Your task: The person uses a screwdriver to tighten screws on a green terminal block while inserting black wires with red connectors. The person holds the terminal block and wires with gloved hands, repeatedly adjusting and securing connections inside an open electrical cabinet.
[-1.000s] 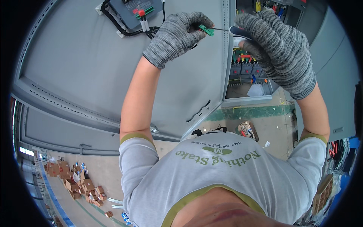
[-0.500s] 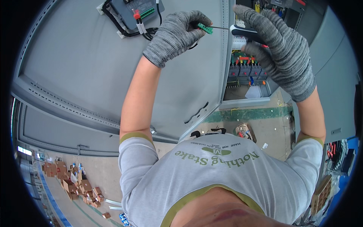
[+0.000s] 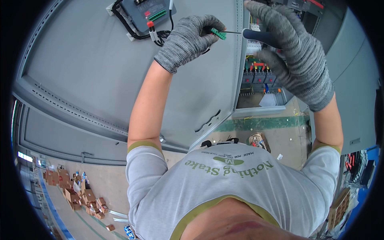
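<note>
Between the thumb and fingers of my left hand, in a grey knit glove, a small green terminal block connector is pinched. A screwdriver with a dark handle lies level in my right hand, gloved the same way. Its thin shaft points left and meets the connector. My right fingers are loosely spread around the handle, whose rear end is hidden by the hand. A grey device with a green terminal strip is mounted on the cabinet door, just beyond my left hand.
Black cables with a red-tipped end hang by the device. Right of the door, an open cabinet holds breakers and wiring. A box of items sits on the floor below. Cardboard boxes are piled far to the left.
The screwdriver handle has turned, its white patch now out of sight, and my right fingers have shifted around it. Both hands have otherwise kept nearly the same place.
</note>
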Demonstrator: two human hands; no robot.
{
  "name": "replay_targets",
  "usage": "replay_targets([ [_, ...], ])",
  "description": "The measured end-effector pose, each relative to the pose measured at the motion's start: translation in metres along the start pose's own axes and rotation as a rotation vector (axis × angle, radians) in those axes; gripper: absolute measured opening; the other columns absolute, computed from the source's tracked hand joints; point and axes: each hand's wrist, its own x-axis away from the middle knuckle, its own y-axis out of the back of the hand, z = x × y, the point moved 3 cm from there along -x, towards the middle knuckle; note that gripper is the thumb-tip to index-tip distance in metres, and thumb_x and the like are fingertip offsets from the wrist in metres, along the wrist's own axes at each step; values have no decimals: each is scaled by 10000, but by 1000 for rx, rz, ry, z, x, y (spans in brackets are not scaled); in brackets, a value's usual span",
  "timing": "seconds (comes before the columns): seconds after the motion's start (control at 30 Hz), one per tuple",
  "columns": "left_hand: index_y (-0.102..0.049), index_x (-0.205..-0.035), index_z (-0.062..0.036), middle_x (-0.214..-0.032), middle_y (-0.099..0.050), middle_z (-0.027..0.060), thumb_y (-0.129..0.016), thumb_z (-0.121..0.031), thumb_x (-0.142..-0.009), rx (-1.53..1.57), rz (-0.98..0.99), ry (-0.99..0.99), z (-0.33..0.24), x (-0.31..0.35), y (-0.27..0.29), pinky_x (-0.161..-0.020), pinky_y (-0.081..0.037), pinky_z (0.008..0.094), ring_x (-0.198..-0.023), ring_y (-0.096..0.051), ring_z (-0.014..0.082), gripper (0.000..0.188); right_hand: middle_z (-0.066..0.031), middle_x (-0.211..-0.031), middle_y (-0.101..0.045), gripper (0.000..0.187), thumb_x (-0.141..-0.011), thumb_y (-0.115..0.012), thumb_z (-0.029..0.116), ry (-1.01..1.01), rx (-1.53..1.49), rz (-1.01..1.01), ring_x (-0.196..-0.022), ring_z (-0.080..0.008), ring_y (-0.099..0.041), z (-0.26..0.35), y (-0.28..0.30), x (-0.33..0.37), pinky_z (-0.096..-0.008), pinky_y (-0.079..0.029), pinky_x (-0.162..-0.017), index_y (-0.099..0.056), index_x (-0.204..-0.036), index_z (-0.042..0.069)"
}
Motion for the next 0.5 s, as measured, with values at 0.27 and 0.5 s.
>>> replay_targets([
  [0.27,-678,-1078,-53,-810,-657,25,-697,-103,-821,15,16,34,4,0,-1,-661,-513,235,-741,-605,60,262,-114,-1051,-633,421,-824,-679,113,7,180,70,-829,-308,-656,7,6,-6,-356,-571,-750,-599,-1235,151],
  [0.5,-671,-1086,-53,-752,-637,17,-697,-111,-834,18,-17,-58,2,0,-2,-613,-502,230,-665,-586,66,260,-114,-994,-632,391,-790,-701,70,-89,180,127,-860,-310,-651,7,3,2,-362,-555,-768,-616,-1171,100],
])
